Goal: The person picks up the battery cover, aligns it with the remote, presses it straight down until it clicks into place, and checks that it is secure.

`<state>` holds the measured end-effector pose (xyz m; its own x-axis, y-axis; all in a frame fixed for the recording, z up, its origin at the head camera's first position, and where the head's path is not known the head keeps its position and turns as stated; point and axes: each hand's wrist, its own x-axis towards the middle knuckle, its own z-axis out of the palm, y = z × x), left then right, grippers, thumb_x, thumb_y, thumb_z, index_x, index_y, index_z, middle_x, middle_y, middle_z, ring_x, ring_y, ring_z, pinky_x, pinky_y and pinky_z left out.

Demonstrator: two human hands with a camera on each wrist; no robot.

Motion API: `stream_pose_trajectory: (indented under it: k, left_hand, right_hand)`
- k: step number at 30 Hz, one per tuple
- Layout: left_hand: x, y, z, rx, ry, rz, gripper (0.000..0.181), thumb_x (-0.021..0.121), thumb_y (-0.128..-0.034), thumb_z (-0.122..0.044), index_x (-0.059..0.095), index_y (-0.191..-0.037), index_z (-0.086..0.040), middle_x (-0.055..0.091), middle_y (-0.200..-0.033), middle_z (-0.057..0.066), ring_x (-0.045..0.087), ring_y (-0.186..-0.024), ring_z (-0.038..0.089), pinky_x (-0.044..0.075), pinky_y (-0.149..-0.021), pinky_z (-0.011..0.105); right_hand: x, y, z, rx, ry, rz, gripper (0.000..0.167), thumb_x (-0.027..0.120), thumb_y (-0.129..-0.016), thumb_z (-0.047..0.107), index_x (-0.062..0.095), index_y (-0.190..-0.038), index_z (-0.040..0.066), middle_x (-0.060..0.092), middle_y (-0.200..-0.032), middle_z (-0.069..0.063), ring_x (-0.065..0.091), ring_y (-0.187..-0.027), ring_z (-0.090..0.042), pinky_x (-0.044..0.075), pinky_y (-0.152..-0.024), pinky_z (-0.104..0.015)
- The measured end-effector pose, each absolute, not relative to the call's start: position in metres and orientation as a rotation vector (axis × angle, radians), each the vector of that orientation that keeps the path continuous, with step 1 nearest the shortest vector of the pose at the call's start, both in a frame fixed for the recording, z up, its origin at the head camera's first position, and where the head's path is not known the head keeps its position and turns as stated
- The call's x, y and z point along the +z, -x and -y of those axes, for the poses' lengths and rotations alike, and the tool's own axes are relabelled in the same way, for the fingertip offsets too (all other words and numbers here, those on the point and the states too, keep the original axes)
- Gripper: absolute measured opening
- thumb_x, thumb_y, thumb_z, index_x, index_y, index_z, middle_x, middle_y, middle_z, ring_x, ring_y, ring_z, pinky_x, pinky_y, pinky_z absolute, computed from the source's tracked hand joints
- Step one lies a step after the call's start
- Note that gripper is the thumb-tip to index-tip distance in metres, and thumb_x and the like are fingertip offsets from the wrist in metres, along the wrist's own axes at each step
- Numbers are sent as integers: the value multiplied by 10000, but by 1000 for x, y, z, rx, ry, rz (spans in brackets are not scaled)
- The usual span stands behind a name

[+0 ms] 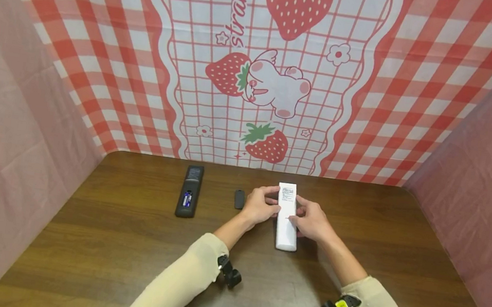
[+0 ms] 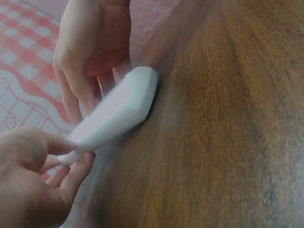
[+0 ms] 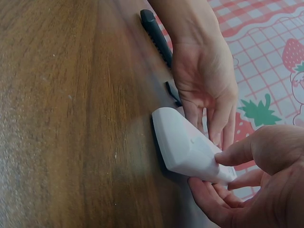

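A white remote control (image 1: 285, 231) lies back side up between my two hands, its printed label at the far end. My left hand (image 1: 260, 205) holds its left edge; in the left wrist view the thumb and fingers (image 2: 78, 173) pinch the far part. From the other side my right hand (image 1: 313, 219) grips it, the thumb (image 3: 235, 153) on the back face and fingers along the edge. In both wrist views the near end of the remote stays uncovered.
Left of the hands lies a black remote control (image 1: 190, 187), its battery compartment open with blue batteries (image 1: 187, 199) inside. A small black battery cover (image 1: 239, 199) lies beside my left hand. The wooden table (image 1: 121, 251) ends at a strawberry-patterned cloth (image 1: 253, 97).
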<state>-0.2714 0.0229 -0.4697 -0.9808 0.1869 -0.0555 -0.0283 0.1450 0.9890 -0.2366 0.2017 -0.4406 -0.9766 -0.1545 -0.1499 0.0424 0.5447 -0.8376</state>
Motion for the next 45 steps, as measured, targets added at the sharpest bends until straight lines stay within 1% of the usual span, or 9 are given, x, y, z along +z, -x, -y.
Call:
stream_pose_trajectory:
  k: [6,14,19,20,23,26,29,34,45]
  left_hand:
    - [-470,272,-21,1882,-163,-2266,626,744,-960,125,636,-1564,3,780,-1283,308,793,-1103,271,729,-840,284]
    - [-470,272,-20,1833,-146,-2260,617,748,-982,106,622,-1578,3,748,-1366,292,776,-1168,284,728,-878,290]
    - [-471,274,-20,1817,-153,-2262,604,737,-988,103,617,-1575,22,762,-1317,287,778,-1134,259,725,-881,278]
    - [-481,281,-20,1815,-177,-2285,601,766,-983,74,631,-1566,11,775,-1289,256,777,-1116,231,721,-867,262]
    - [-481,281,-20,1776,-189,-2314,586,767,-992,59,638,-1560,7,790,-1238,221,779,-1074,191,713,-858,235]
    - [-480,281,-21,1760,-178,-2328,580,781,-987,49,652,-1550,-1,795,-1215,218,790,-1055,210,716,-866,248]
    - [-470,274,-21,1739,-144,-2334,570,759,-992,69,650,-1548,9,789,-1235,255,801,-1061,257,721,-873,266]
    - [-468,272,-22,1678,-152,-2394,564,770,-991,50,659,-1542,4,791,-1269,256,802,-1109,284,719,-869,264]
    - [-469,272,-22,1644,-168,-2404,570,779,-984,41,654,-1540,17,776,-1298,242,774,-1149,274,716,-905,278]
  right_hand:
    - [-445,238,-201,-1386,105,-2589,730,648,-1020,-51,350,-1679,-149,692,-1261,-381,722,-898,-244,732,-676,-406]
    - [-449,240,-200,-1373,101,-2601,719,663,-1018,-43,372,-1666,-156,698,-1247,-380,719,-881,-233,723,-667,-383]
    - [-449,240,-200,-1356,91,-2605,707,680,-1023,-28,397,-1661,-146,698,-1254,-363,719,-897,-245,719,-676,-377]
    - [-449,240,-200,-1350,87,-2607,702,683,-1025,-24,404,-1657,-146,696,-1262,-361,719,-903,-247,719,-681,-376]
    - [-449,240,-201,-1336,74,-2609,685,691,-1029,-12,423,-1643,-154,687,-1292,-362,720,-912,-246,720,-690,-370]
    - [-449,240,-202,-1326,69,-2610,672,693,-1035,-2,434,-1635,-159,686,-1308,-359,717,-907,-236,713,-685,-351]
    - [-450,240,-202,-1324,76,-2611,664,691,-1036,1,440,-1629,-163,689,-1308,-359,717,-902,-236,707,-675,-340]
    - [-450,240,-202,-1335,79,-2603,662,690,-1031,-8,442,-1623,-170,678,-1331,-372,728,-931,-251,720,-688,-365]
    - [-451,240,-202,-1329,63,-2592,666,673,-1032,-10,432,-1634,-161,626,-1433,-401,726,-1002,-282,728,-721,-378]
